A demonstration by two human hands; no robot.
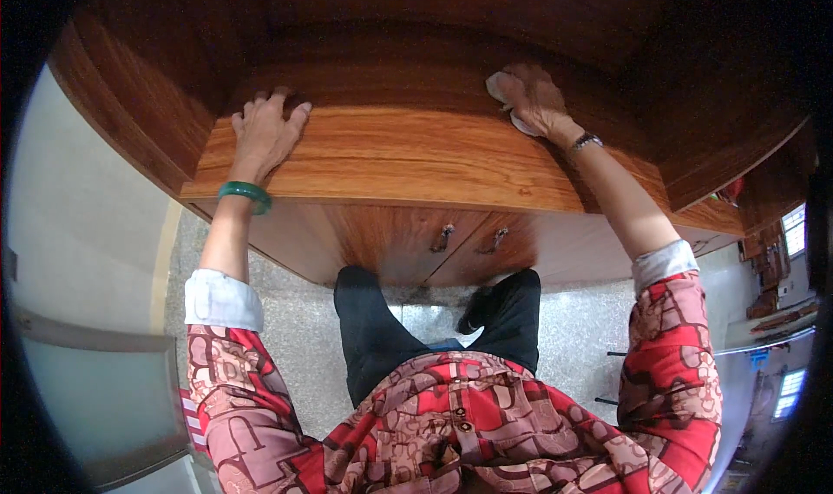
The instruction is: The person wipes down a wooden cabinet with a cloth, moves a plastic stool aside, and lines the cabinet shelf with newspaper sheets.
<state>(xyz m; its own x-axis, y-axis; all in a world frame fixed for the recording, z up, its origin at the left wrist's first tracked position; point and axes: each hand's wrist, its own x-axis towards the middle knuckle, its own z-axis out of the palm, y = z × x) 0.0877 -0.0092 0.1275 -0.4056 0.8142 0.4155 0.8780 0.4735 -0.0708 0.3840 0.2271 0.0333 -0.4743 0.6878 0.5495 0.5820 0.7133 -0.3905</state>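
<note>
My left hand lies palm down, fingers apart, on the left part of a wooden cabinet shelf; a green bangle circles that wrist. Farther right, my right hand presses a white cloth against the same shelf, in the shaded part. The cloth shows on the left of the fingers and below the palm. A dark bracelet is on the right wrist. The back of the shelf lies in deep shadow.
Side panels rise at the left and right of the shelf. Below its front edge are two cabinet doors with metal handles. A frosted panel stands at the lower left. My knees are close to the doors.
</note>
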